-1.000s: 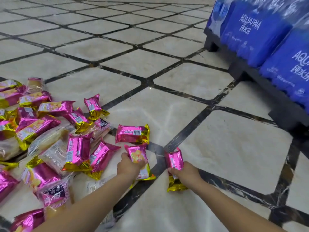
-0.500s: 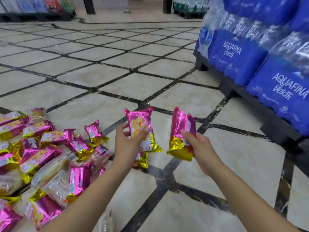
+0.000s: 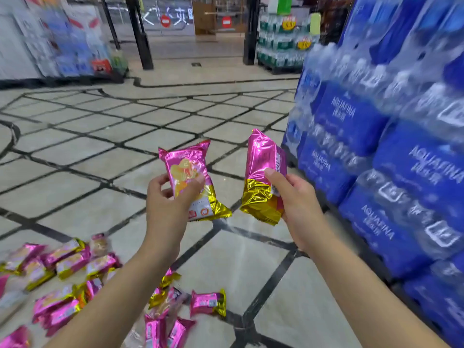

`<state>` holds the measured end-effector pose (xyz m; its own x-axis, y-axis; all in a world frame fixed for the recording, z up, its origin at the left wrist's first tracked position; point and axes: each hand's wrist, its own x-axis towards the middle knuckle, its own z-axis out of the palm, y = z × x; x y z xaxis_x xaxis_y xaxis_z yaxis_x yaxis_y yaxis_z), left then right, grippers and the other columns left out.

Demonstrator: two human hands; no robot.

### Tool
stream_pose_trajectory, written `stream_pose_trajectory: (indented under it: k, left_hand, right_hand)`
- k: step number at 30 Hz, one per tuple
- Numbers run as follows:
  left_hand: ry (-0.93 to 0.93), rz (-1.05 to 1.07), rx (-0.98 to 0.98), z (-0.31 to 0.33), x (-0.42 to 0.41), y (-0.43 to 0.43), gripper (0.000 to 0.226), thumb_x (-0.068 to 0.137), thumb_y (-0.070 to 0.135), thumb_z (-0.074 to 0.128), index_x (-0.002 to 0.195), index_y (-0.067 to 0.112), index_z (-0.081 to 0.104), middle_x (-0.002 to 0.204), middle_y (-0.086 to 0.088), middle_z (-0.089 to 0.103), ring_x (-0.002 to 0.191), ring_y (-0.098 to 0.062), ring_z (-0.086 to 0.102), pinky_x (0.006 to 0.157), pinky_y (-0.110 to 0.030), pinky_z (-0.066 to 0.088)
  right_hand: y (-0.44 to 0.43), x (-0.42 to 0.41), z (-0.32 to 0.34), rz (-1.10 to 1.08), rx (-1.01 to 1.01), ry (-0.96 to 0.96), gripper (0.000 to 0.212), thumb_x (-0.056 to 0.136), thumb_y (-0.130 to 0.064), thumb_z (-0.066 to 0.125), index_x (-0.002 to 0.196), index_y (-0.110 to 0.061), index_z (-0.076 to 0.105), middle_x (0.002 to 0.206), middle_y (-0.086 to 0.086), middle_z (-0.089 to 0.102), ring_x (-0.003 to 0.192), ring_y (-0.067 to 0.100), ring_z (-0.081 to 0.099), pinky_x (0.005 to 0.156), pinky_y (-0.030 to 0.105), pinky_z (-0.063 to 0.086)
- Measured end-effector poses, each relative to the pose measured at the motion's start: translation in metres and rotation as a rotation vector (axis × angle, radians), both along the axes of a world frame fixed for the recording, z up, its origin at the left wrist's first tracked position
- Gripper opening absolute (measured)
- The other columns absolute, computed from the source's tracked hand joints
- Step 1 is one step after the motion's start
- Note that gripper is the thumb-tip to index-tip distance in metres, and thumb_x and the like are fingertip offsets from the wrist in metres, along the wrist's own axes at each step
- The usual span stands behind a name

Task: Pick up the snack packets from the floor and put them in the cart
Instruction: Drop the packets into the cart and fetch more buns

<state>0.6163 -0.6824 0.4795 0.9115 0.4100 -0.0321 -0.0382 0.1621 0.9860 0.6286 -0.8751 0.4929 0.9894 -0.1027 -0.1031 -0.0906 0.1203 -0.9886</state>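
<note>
My left hand (image 3: pixel 168 204) grips a pink and gold snack packet (image 3: pixel 190 179), held upright in front of me, printed face toward me. My right hand (image 3: pixel 296 207) grips a second pink and gold snack packet (image 3: pixel 262 177) by its side, turned edge-on. Both packets are well above the floor. Several more pink and gold packets (image 3: pixel 72 285) lie scattered on the tiled floor at the lower left, and a single one (image 3: pixel 208 302) lies a little apart from them. No cart is in view.
Stacked blue packs of bottled water (image 3: pixel 391 156) on a dark pallet fill the right side, close to my right arm. Beige tiled floor (image 3: pixel 105 151) with dark lines stretches ahead. Black pillars (image 3: pixel 140 41), a water display (image 3: pixel 283 49) and shelves (image 3: pixel 65 46) stand at the back.
Both hands have lifted their packets from the floor up in front of me. My view has risen, bringing the back of the shop into sight and pushing the pile lower.
</note>
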Motion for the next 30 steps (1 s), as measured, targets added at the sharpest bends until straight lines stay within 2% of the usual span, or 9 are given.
stream_pose_trajectory:
  k: [1,4,6,10,16,22,26,28,30]
  left_hand:
    - [0.005,-0.015,-0.003,0.036,-0.006,-0.001,0.042,0.079,0.025,0.078,0.111,0.026,0.05,0.107,-0.007,0.067,0.08,-0.018,0.071,0.063,-0.027,0.054]
    - [0.044,-0.062,0.003,0.146,-0.03,-0.002,0.047,0.08,0.029,0.077,0.117,0.025,0.048,0.106,-0.006,0.066,0.079,-0.016,0.071,0.065,-0.028,0.053]
    - [0.074,-0.08,0.013,0.217,-0.049,0.0,0.056,0.078,0.031,0.077,0.124,0.02,0.049,0.105,-0.006,0.067,0.074,-0.014,0.072,0.063,-0.028,0.053]
    - [0.112,-0.119,0.028,0.341,-0.096,0.008,0.053,0.081,0.028,0.075,0.126,0.015,0.051,0.102,-0.008,0.07,0.071,-0.016,0.071,0.059,-0.029,0.055]
    - [0.082,-0.123,0.034,0.468,-0.139,0.009,0.058,0.077,0.035,0.076,0.126,0.016,0.053,0.098,-0.008,0.072,0.07,-0.017,0.072,0.066,-0.032,0.055]
    - [0.004,-0.116,0.055,0.507,-0.191,-0.031,0.046,0.077,0.03,0.074,0.118,0.017,0.055,0.085,-0.002,0.073,0.067,-0.015,0.071,0.056,-0.027,0.056]
    - [0.058,-0.044,0.005,0.487,-0.241,-0.059,0.051,0.066,0.037,0.077,0.111,0.021,0.059,0.083,0.0,0.074,0.066,-0.017,0.071,0.053,-0.029,0.053]
    - [0.118,0.036,-0.038,0.47,-0.266,-0.066,0.056,0.062,0.039,0.083,0.111,0.022,0.061,0.088,-0.004,0.075,0.069,-0.021,0.072,0.059,-0.034,0.054]
    - [0.174,0.147,-0.057,0.454,-0.287,-0.067,0.058,0.061,0.039,0.078,0.112,0.019,0.061,0.085,-0.002,0.075,0.066,-0.015,0.071,0.058,-0.03,0.051]
  right_hand:
    - [-0.001,-0.003,0.035,0.001,0.002,0.005,0.059,0.07,-0.05,0.076,0.099,0.0,0.065,0.086,0.016,0.064,0.079,0.029,0.061,0.087,0.057,0.052]
    - [-0.005,-0.022,0.141,0.002,-0.01,0.012,0.036,0.082,-0.041,0.072,0.093,-0.007,0.067,0.08,0.011,0.064,0.074,0.023,0.062,0.072,0.04,0.054]
    - [-0.008,-0.04,0.21,0.024,-0.021,0.029,0.034,0.084,-0.042,0.07,0.093,-0.01,0.068,0.082,0.015,0.068,0.076,0.025,0.065,0.075,0.04,0.055]
    - [-0.008,-0.082,0.325,0.034,0.027,0.041,0.027,0.082,-0.04,0.072,0.072,-0.018,0.061,0.059,-0.006,0.059,0.064,0.017,0.057,0.07,0.037,0.047]
    - [-0.011,-0.129,0.435,0.076,0.094,0.043,0.038,0.082,-0.04,0.071,0.105,-0.01,0.069,0.089,0.008,0.075,0.084,0.025,0.071,0.084,0.041,0.055]
    - [-0.032,-0.173,0.465,0.15,0.352,0.071,0.026,0.091,-0.028,0.062,0.112,-0.013,0.065,0.096,0.011,0.075,0.09,0.024,0.071,0.096,0.049,0.052]
    - [-0.053,-0.195,0.455,0.21,0.371,0.11,0.046,0.078,-0.032,0.067,0.119,-0.011,0.062,0.098,0.012,0.074,0.089,0.025,0.071,0.096,0.053,0.051]
    - [-0.062,-0.204,0.447,0.25,0.356,0.136,0.044,0.077,-0.032,0.065,0.116,-0.012,0.062,0.096,0.012,0.075,0.085,0.024,0.072,0.094,0.051,0.052]
    - [-0.068,-0.21,0.437,0.293,0.355,0.148,0.036,0.078,-0.029,0.063,0.111,-0.012,0.064,0.095,0.013,0.075,0.084,0.025,0.071,0.091,0.05,0.052]
